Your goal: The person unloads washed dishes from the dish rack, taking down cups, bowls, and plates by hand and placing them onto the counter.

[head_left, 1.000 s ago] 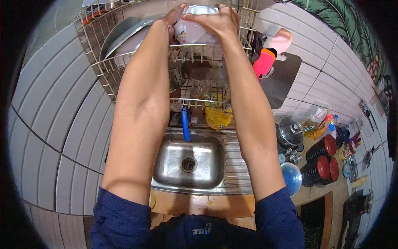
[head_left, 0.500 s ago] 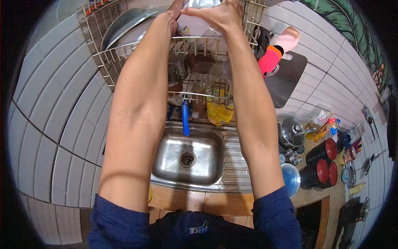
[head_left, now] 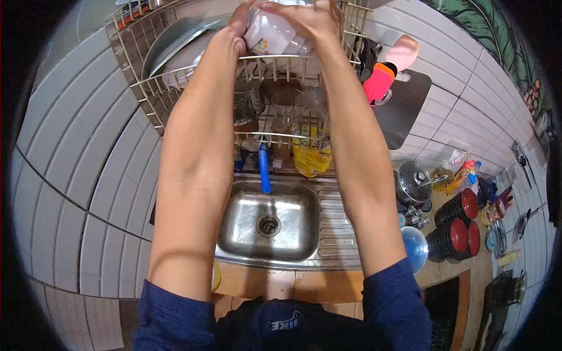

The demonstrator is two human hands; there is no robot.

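Both arms reach up to the upper shelf of a wire dish rack (head_left: 275,58). Between my hands is a white bowl (head_left: 270,35) with a small floral print, tilted, with something clear and shiny beside it. My left hand (head_left: 238,26) grips its left side, some of the fingers hidden behind it. At the upper right, my right hand (head_left: 313,20) wraps over the bowl with the thumb stretched across. Plates and a large metal dish (head_left: 170,44) lean in the rack to the left of my hands.
Below are glass jars (head_left: 246,108), a yellow pouch (head_left: 310,159), a blue handle (head_left: 264,169) and a steel sink (head_left: 269,202). To the right hang a pink-handled utensil (head_left: 380,82) and a dark board (head_left: 404,111); stacked red-black bowls (head_left: 451,234) stand lower.
The white bowl shows more of its printed side and sits slightly further left between my hands. My left hand has shifted a little left; the whole view has moved slightly.
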